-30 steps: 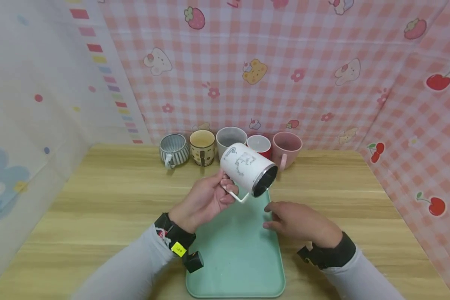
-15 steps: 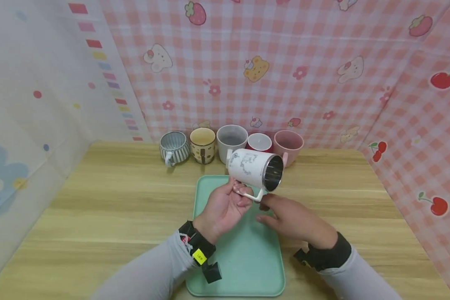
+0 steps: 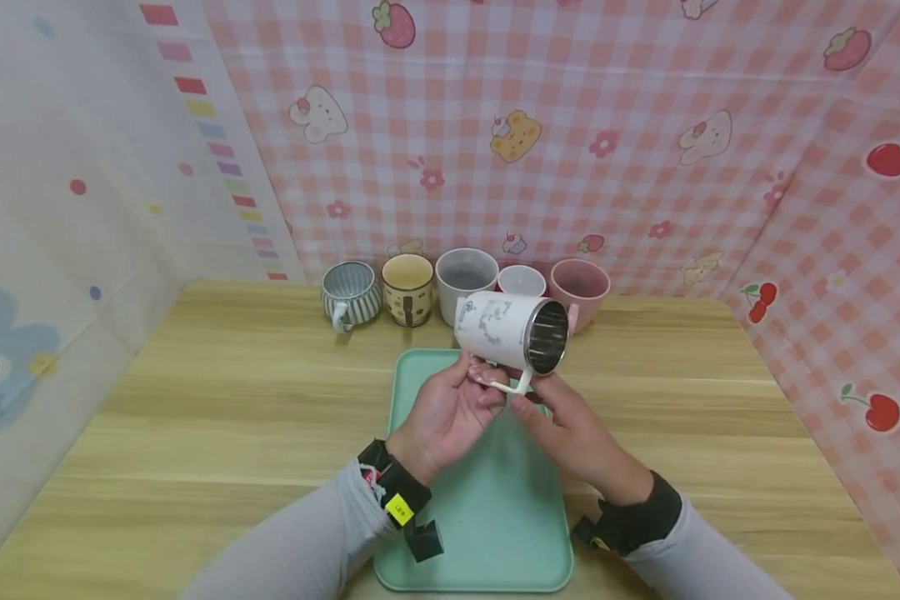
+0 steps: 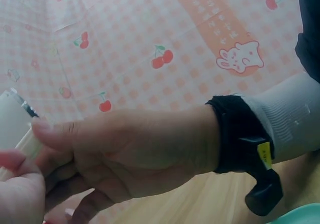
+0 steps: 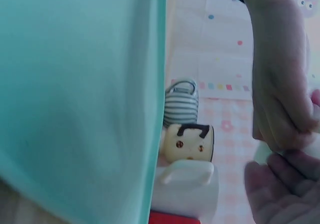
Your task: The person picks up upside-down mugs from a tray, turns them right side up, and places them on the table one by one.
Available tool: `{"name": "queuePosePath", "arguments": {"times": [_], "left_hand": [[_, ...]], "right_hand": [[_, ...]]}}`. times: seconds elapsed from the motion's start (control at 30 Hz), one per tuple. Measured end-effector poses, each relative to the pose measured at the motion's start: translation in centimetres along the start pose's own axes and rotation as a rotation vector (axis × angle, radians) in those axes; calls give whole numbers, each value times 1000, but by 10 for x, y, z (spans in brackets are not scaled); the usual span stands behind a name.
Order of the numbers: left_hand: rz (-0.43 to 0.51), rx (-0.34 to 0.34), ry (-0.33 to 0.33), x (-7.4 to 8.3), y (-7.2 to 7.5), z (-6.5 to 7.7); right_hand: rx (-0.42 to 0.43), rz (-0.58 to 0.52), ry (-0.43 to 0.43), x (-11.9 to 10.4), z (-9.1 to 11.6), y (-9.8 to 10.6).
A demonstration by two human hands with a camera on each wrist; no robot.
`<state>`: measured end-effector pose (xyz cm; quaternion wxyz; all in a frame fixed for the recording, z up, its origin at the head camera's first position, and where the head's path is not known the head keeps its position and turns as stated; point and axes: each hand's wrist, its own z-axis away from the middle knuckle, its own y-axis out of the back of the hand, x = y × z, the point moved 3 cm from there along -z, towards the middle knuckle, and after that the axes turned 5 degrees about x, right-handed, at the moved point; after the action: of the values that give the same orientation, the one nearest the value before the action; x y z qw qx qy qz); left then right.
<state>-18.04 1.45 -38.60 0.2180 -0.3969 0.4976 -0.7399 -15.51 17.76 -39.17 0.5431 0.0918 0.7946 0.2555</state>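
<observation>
My left hand (image 3: 450, 421) grips the handle of a white mug (image 3: 492, 325) with a grey print and a steel rim. The mug lies sideways in the air, its mouth facing right and its handle underneath. At the rim end of the handle, my right hand (image 3: 585, 437) pinches with the thumb in front; its other fingertips are partly hidden behind. The left wrist view also has the right thumb against the pale handle. Beneath both hands lies a mint-green tray (image 3: 487, 542).
Along the back wall stand a striped mug (image 3: 350, 296), a yellow patterned mug (image 3: 407, 292), a grey-white cup (image 3: 467, 271), a red cup with a white inside (image 3: 522, 281) and a pink mug (image 3: 581, 287). Patterned cloth (image 3: 450, 125) covers the walls around the wooden table (image 3: 232, 400).
The left hand has carried the mug rightward and levelled it, its mouth turning further right. The right hand has come in from beside it, bringing thumb and fingers to the handle.
</observation>
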Motion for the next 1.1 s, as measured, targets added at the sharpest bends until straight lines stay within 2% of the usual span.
{"name": "queuePosePath", "arguments": {"times": [0.13, 0.27, 0.53, 0.63, 0.77, 1.1], "left_hand": [[-82, -20, 18, 0, -1, 0], [-207, -7, 16, -1, 0, 0], [-433, 56, -44, -7, 7, -1], [-462, 62, -33, -10, 9, -1], [-476, 69, -13, -14, 13, -1], [-521, 66, 37, -26, 18, -4]], "right_hand": [[101, -108, 18, -1, 3, -2], [214, -225, 37, -1, 5, -3], [335, -409, -55, -8, 3, 0], [346, -474, -66, -12, 3, 2], [320, -545, -78, -17, 4, 3], [285, -627, -127, -28, 9, 3]]}}
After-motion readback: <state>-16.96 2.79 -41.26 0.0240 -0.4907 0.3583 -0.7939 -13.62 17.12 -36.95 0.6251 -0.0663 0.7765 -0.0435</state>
